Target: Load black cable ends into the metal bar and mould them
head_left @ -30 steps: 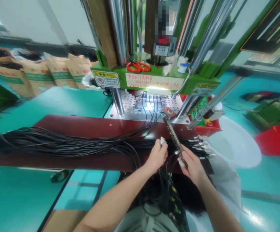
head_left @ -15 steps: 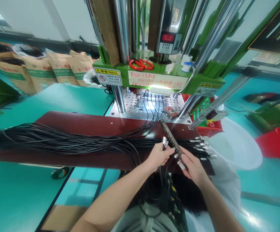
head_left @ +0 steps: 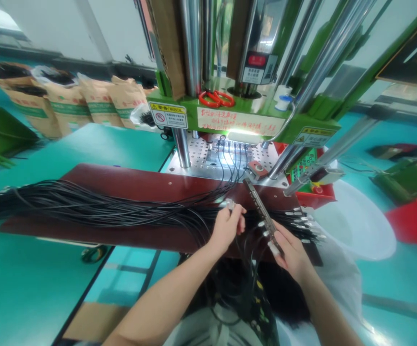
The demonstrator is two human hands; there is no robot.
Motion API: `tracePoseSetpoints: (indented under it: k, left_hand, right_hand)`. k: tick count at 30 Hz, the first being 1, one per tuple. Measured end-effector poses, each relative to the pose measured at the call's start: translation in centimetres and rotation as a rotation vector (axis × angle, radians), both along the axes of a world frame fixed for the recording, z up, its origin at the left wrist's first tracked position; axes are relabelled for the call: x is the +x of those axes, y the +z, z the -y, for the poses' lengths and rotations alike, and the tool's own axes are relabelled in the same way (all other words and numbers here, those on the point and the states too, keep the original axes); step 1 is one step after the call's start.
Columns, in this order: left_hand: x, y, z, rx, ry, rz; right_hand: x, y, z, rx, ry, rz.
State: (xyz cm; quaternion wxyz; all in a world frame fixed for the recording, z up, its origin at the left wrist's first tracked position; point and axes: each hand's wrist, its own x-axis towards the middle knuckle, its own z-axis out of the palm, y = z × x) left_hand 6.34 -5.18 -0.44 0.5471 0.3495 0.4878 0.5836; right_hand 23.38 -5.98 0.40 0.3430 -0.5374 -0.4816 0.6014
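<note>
My right hand [head_left: 292, 251] grips the lower end of a slotted metal bar [head_left: 261, 205], which slants up and to the left over the board. Several silvery cable ends [head_left: 266, 233] sit along the bar's lower part, with thin black leads hanging below. Apart from the bar, my left hand [head_left: 228, 225] is closed around cable ends whose pale silvery tips [head_left: 230, 203] poke out above the fingers. Under both hands runs a thick bundle of black cables [head_left: 104, 206], its silver connector ends [head_left: 302, 218] lying at the right.
A green press [head_left: 244, 108] stands ahead, with red-handled scissors [head_left: 215, 99] on its ledge. Several cables run into its lit metal bed [head_left: 196, 154]. The brown board [head_left: 140, 180] carries the bundle. A white tub [head_left: 370, 221] and red bucket [head_left: 415, 221] are right; paper sacks [head_left: 96, 103] stand left.
My left hand has drawn back left from the metal bar, still holding cable ends. The bar stays in my right hand. The whole view has shifted slightly.
</note>
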Motion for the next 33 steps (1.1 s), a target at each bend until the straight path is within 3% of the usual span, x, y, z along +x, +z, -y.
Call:
tracePoseSetpoints:
  k: [2, 4, 8, 12, 22, 33]
  left_hand:
    - [-0.2, 0.0, 0.0, -0.030, 0.068, 0.073]
    - [-0.1, -0.3, 0.1, -0.064, 0.036, 0.087]
    - [0.5, -1.0, 0.4, 0.004, -0.043, -0.145]
    - [0.6, -0.9, 0.4, 0.055, -0.028, -0.311]
    - [0.5, -1.4, 0.1, -0.045, -0.047, -0.285]
    - [0.2, -1.3, 0.4, 0.016, -0.067, -0.337]
  right_hand:
    - [0.1, 0.0, -0.1, -0.020, -0.014, -0.033]
    - [0.1, -0.1, -0.2, -0.029, -0.002, -0.024]
    - [0.2, -0.1, -0.3, -0.022, 0.053, 0.029]
    - [0.5, -0.2, -0.5, 0.003, 0.156, 0.038]
    - [0.8, -0.1, -0.6, 0.038, 0.237, 0.102]
    - [0.5, -0.1, -0.6, 0.006, 0.271, 0.165]
